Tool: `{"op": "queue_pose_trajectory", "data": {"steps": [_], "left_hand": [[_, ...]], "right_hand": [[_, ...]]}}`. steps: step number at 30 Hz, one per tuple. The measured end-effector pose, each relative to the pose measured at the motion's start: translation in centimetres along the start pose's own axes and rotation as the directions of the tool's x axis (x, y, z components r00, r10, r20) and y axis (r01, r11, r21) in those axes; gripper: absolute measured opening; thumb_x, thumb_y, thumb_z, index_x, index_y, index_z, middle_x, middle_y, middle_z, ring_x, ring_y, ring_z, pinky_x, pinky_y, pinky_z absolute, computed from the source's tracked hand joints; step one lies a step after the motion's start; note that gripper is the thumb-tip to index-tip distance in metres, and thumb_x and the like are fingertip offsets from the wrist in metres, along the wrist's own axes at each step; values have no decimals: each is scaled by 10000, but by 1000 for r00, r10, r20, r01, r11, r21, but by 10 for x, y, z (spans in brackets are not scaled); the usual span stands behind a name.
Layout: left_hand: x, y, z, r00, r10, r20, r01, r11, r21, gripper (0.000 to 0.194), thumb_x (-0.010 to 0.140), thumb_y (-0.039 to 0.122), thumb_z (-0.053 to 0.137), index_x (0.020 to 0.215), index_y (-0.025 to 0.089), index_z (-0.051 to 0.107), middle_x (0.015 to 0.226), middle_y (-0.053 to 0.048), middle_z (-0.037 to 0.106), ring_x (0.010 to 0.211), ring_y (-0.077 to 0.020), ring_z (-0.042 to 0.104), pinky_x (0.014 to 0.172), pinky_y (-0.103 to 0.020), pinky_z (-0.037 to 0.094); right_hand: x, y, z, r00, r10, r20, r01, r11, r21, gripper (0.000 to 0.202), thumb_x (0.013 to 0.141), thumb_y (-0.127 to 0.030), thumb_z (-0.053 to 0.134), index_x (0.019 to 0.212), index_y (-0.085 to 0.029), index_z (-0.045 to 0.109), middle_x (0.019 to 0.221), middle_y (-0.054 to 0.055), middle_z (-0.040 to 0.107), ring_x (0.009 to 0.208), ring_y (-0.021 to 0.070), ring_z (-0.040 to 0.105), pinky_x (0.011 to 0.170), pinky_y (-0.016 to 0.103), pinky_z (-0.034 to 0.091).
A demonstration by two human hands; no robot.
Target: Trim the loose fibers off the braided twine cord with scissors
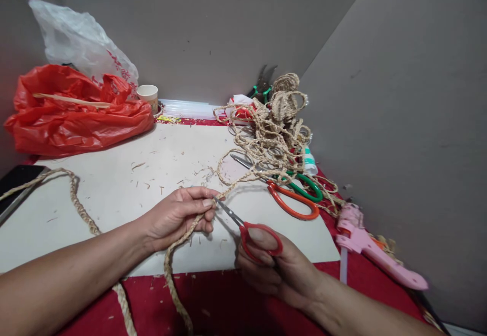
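Observation:
Between the thumb and fingers of my left hand (186, 211) is a braided straw rope (172, 255). One side of it hangs toward the table's front edge; the other runs up right into a tangled heap of the same cord (274, 128). My right hand (276, 270) has its thumb and fingers in the red handles of small scissors (233, 215). Their blade tips meet the rope right at my left fingertips. The blades look nearly closed, though I cannot tell whether they are on a strand. Another length of rope (81, 211) passes under my left forearm.
Larger scissors with orange and green handles (292, 199) lie by the heap. A pink glue gun (380, 257) rests at right. Behind are pruning shears (262, 90), clear glue sticks (186, 108), a paper cup (148, 95) and a red plastic bag (76, 123). Straw scraps dot the white board (114, 173).

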State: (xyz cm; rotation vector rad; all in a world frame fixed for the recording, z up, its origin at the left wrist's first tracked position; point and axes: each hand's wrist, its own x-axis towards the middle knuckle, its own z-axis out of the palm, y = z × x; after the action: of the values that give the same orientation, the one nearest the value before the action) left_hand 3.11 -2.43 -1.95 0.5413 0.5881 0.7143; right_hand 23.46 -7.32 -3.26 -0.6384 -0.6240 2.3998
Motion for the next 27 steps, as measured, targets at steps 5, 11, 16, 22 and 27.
{"op": "queue_pose_trajectory", "data": {"steps": [5, 11, 16, 22, 27], "left_hand": [[1, 1, 0, 998, 22, -61, -25, 998, -54, 128, 780, 68, 638, 894, 92, 692, 659, -37, 573, 584, -84, 558, 587, -204, 525], [3, 1, -2, 990, 44, -133, -54, 996, -70, 138, 761, 38, 649, 881, 76, 705, 667, -47, 598, 584, -89, 575, 586, -205, 524], [3, 1, -1, 992, 43, -115, -52, 996, -76, 149, 771, 19, 627, 889, 65, 706, 658, -43, 592, 585, -86, 570, 584, -199, 517], [2, 0, -1, 998, 24, -54, -28, 997, -71, 181, 799, 40, 607, 952, 55, 701, 674, -56, 600, 609, -98, 583, 612, -215, 528], [1, 0, 1, 998, 6, -58, -11, 997, -80, 181, 788, 50, 630, 954, 62, 702, 697, -63, 609, 622, -99, 588, 619, -218, 529]], "right_hand": [[-2, 6, -4, 997, -75, 34, 76, 995, -58, 488, 798, -532, 600, 512, -169, 442, 387, -73, 320, 324, 44, 262, 322, 164, 232], [-3, 8, -4, 1000, -30, -2, 30, 997, -67, 472, 775, -541, 612, 526, -162, 482, 422, -81, 281, 335, 53, 276, 296, 168, 235], [-2, 7, -4, 1000, -17, 25, 18, 998, -68, 458, 778, -547, 600, 553, -159, 505, 429, -80, 289, 333, 56, 273, 279, 167, 249], [-2, 5, -6, 999, 16, 37, -15, 999, -36, 448, 780, -534, 608, 565, -156, 501, 424, -77, 310, 337, 47, 277, 293, 154, 258], [-1, 4, -4, 999, 27, 43, -26, 999, -25, 456, 780, -539, 609, 561, -156, 490, 429, -74, 330, 333, 40, 275, 294, 148, 260]]}}
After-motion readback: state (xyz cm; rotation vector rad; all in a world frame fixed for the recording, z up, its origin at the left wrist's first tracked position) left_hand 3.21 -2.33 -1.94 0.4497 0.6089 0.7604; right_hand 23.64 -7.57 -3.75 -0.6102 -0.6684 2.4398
